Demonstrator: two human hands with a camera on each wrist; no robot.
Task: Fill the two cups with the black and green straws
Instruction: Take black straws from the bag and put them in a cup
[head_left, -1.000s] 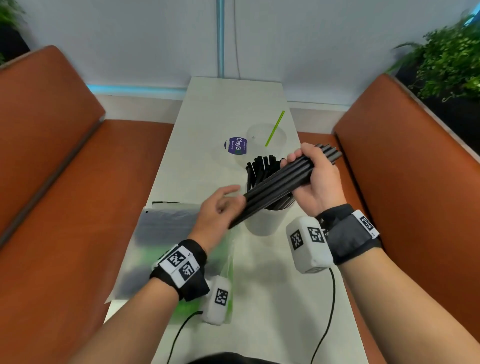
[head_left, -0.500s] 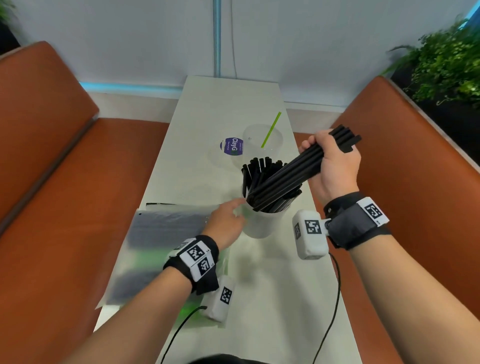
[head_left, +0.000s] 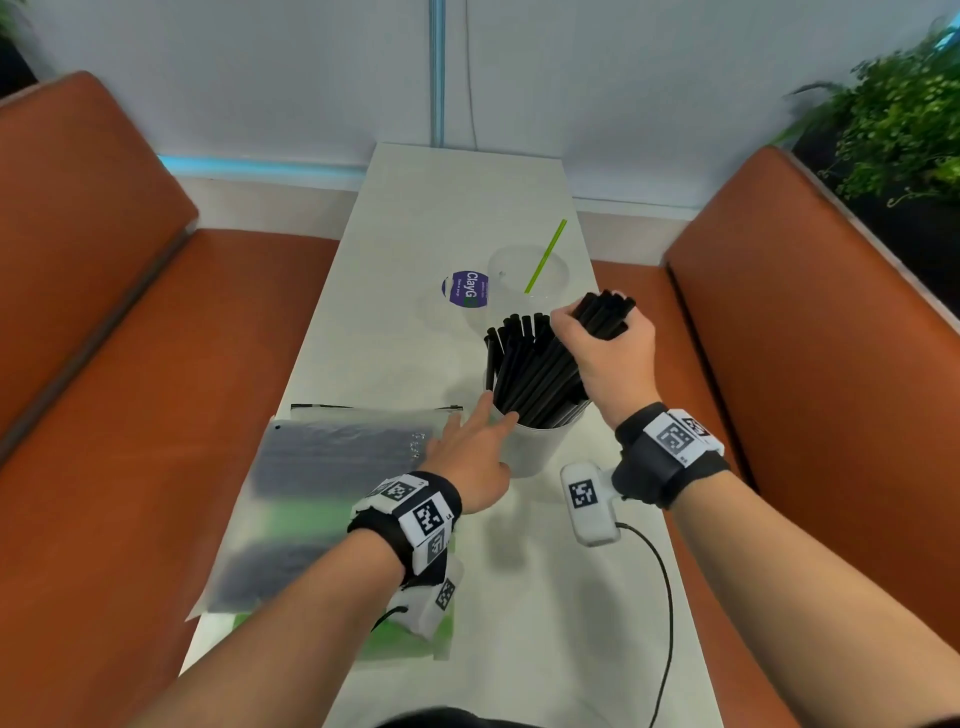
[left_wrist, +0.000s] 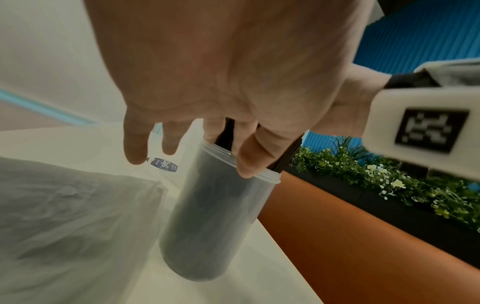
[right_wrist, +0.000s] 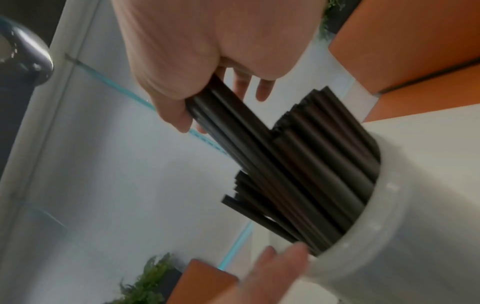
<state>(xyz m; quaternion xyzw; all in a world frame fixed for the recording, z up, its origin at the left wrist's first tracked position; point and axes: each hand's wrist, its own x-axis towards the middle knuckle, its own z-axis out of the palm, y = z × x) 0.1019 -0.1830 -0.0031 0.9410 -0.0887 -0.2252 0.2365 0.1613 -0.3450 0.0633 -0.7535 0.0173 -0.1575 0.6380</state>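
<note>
Your right hand is curled round a bundle of black straws, fingers wrapped tight near their upper ends, and the lower ends are already inside the near cup among the black straws standing there. In the right wrist view the held bundle slants down into the cup, not yet let go. Your left hand has its fingers straight and loosely spread, with the fingertips on the cup's rim, seemingly steadying it; it grips nothing. Further out, the far cup stands just behind the near one and holds a single green straw leaning against its rim. Beside it lies a round purple sticker on the table. To your left are frosted bags with dark and green contents showing through, so more straws appear to be waiting. As a judgement: the black cup is close to full and this bundle may nearly finish it, while the green cup has barely been started. What is left is to release this bundle, then move the green straws from the bags into the far cup. How many black straws remain in the bags I cannot tell.
</note>
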